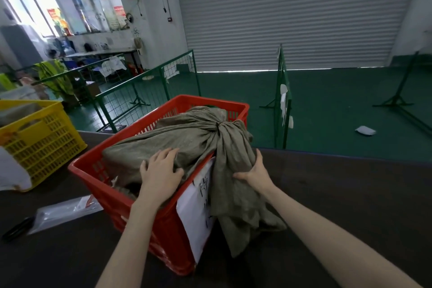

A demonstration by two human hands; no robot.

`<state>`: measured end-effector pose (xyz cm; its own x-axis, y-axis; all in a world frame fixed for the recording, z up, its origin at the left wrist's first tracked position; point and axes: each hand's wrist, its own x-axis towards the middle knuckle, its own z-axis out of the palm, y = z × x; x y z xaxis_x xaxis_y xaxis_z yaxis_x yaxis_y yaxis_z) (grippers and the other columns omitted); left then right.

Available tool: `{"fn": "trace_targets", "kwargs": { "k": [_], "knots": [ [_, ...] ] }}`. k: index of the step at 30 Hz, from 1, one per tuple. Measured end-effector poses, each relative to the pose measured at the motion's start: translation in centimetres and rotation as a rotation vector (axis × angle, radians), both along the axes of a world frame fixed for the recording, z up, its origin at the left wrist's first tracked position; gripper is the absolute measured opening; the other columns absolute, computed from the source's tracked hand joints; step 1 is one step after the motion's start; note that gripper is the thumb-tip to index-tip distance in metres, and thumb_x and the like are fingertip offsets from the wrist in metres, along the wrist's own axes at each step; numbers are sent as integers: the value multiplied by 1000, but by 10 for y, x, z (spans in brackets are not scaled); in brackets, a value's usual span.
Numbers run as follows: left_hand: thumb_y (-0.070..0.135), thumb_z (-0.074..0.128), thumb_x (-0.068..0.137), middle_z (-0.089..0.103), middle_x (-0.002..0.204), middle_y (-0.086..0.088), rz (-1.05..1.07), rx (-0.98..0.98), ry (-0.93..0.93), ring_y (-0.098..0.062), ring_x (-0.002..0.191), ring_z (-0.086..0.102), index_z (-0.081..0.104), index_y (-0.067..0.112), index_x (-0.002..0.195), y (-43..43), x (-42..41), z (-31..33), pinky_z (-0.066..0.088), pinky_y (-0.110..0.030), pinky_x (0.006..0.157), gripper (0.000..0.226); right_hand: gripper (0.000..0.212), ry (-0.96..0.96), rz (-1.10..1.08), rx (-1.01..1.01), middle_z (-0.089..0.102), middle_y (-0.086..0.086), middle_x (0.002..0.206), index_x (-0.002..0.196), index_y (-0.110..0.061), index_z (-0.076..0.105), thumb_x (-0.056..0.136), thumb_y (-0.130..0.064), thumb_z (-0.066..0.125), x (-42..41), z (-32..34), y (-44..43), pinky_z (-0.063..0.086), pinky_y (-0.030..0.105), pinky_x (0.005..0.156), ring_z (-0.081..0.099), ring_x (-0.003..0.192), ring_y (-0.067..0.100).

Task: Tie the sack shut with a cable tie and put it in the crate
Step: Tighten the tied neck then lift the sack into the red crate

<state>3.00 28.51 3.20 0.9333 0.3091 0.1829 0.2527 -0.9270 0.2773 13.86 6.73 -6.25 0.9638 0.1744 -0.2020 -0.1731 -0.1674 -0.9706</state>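
Observation:
A grey-green cloth sack (177,138) lies in the red plastic crate (93,170) on the dark table. Its neck is cinched by a dark cable tie (217,125), and the loose mouth of the sack hangs over the crate's right rim, down past a white paper label (196,213). My left hand (161,170) lies flat on the sack's body, fingers spread. My right hand (253,170) grips the hanging loose cloth just outside the rim.
A yellow crate (39,138) stands at the left on the table. A clear plastic bag (65,211) and a dark tool (18,228) lie at the near left. Green mesh barriers (145,86) and a green floor lie beyond the table's far edge.

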Motion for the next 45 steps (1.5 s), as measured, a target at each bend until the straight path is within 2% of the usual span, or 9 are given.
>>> {"fn": "trace_targets", "kwargs": {
  "k": [5,9,22,28,31,34,39,42,45],
  "knots": [
    [20,48,89,17,158,-3,-50,55,-73,-20,148,7,21,17,147,-22,-3,-5,4,-51,118,64,41,178,119,50,69,10,95,114,0,63,73,5,66,-3,31,-8,50,29,62,64,82,21],
    [35,47,88,-2,161,1,-204,205,-46,-19,148,-12,7,21,150,-48,-7,-13,-4,-56,115,75,16,63,99,-32,65,15,83,80,2,65,68,6,56,6,60,-34,47,31,65,62,75,27],
    [57,49,85,-22,158,2,-403,177,-57,-18,147,-14,-33,31,140,-103,12,-36,-3,-59,112,103,12,-327,378,-329,61,6,70,72,-2,56,69,-14,58,-21,117,-58,45,32,63,58,65,21],
    [41,58,83,-10,159,-7,-497,10,-308,-21,147,-13,-10,26,144,-136,11,-45,-1,-52,115,93,22,-343,552,-342,36,11,62,64,-4,36,70,-9,56,-50,136,-79,27,40,53,33,54,22],
    [30,61,80,26,151,-8,-463,-184,-458,-17,144,16,20,24,133,-143,21,-41,7,-43,115,67,25,-344,574,-361,37,13,65,69,-3,36,70,-13,59,-57,134,-83,29,45,53,32,54,29],
    [20,65,76,60,113,-8,-424,-37,-572,-28,108,57,43,17,113,-140,37,-25,32,-35,96,44,30,-402,445,-351,67,8,88,96,-4,56,74,-20,67,-59,127,-87,51,40,68,65,76,27],
    [17,58,85,62,100,-15,-343,-84,-521,-40,83,62,44,10,107,-116,64,18,50,-46,67,27,75,-782,147,-302,46,-1,128,136,-25,32,75,-24,75,-65,122,-89,37,14,96,46,115,9],
    [17,56,87,50,114,-12,-266,-297,-501,-28,83,54,36,16,119,-100,78,40,48,-45,78,37,71,-1039,106,-573,25,8,150,136,-33,29,73,-32,63,-62,115,-84,29,40,108,31,134,28],
    [10,57,86,39,127,-16,-124,-196,-310,-36,93,57,29,26,128,-86,96,52,46,-50,79,53,53,-1074,105,-838,7,5,161,132,-33,40,80,-40,50,-46,108,-70,24,58,110,13,144,36]
  ]
}}
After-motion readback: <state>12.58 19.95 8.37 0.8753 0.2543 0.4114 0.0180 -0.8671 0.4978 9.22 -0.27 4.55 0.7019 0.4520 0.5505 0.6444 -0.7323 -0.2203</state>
